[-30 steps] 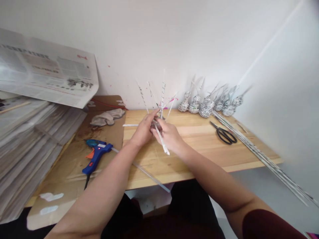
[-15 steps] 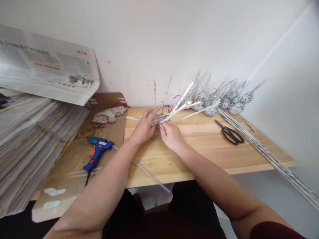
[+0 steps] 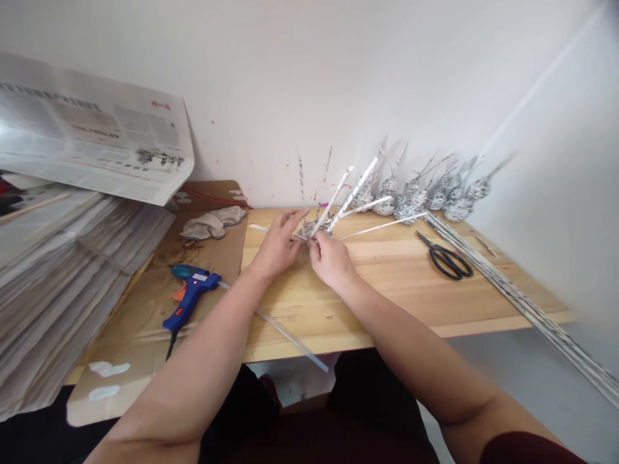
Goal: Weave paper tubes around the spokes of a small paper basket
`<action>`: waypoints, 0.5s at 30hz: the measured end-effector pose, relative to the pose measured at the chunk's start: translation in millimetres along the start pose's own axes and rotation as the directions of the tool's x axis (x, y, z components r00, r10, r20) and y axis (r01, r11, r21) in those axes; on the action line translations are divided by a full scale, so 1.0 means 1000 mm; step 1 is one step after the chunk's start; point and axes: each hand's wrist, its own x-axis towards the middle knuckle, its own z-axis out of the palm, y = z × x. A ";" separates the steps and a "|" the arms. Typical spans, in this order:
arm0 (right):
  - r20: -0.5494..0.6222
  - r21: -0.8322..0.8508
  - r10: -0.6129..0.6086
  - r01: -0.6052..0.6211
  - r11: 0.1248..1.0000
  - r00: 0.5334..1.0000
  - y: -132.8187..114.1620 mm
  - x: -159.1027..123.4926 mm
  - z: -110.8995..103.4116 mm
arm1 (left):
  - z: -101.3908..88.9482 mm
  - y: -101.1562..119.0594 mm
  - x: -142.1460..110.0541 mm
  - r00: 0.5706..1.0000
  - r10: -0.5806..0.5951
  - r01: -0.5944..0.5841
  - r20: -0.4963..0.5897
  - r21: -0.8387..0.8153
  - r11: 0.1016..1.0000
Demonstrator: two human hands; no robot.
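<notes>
A small woven piece of rolled newspaper (image 3: 316, 229) sits between my hands above the wooden table (image 3: 416, 309), its paper tubes sticking out on several sides. My left hand (image 3: 279, 246) steadies its left side, the thumb low and the fingers curved along the edge. At the near side, my right hand (image 3: 333, 258) is closed, pinching the weave and the base of a paper tube (image 3: 333, 200) that leans up to the right. Its fingertips are partly hidden.
Right: black scissors (image 3: 447, 261), long paper tubes (image 3: 512, 293) and several woven paper forms (image 3: 409, 205) along the wall. Left: a blue glue gun (image 3: 191, 296) with a glue stick (image 3: 290, 338), gloves (image 3: 210, 222), cardboard (image 3: 140, 341) and stacked newspapers (image 3: 82, 277).
One white tube near my right hand has swung more upright and apart from the tube beside it. My hands stay nearly in place.
</notes>
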 end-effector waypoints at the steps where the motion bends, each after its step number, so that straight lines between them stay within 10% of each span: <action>1: -0.014 0.004 0.006 -0.006 1.000 1.000 0.001 0.001 0.000 | -0.003 -0.001 0.001 0.998 -0.018 0.021 -0.057 0.052 0.998; 5: -0.065 0.038 0.037 -0.035 0.999 0.997 0.004 0.002 -0.005 | -0.014 -0.003 0.003 0.930 -0.117 0.171 -0.347 0.128 0.977; 9: -0.135 0.146 0.060 -0.040 0.989 0.989 0.005 0.002 -0.012 | -0.021 -0.005 0.008 0.740 -0.320 0.278 -0.592 -0.165 0.946; 12: -0.160 0.263 0.083 -0.039 0.964 0.984 0.005 0.002 -0.015 | -0.022 -0.007 0.012 0.696 -0.616 0.348 -0.368 -0.578 0.738; 15: -0.147 0.360 0.102 -0.042 0.932 0.984 0.005 0.001 -0.018 | -0.019 -0.006 0.013 0.766 -0.630 0.421 -0.129 -0.641 0.642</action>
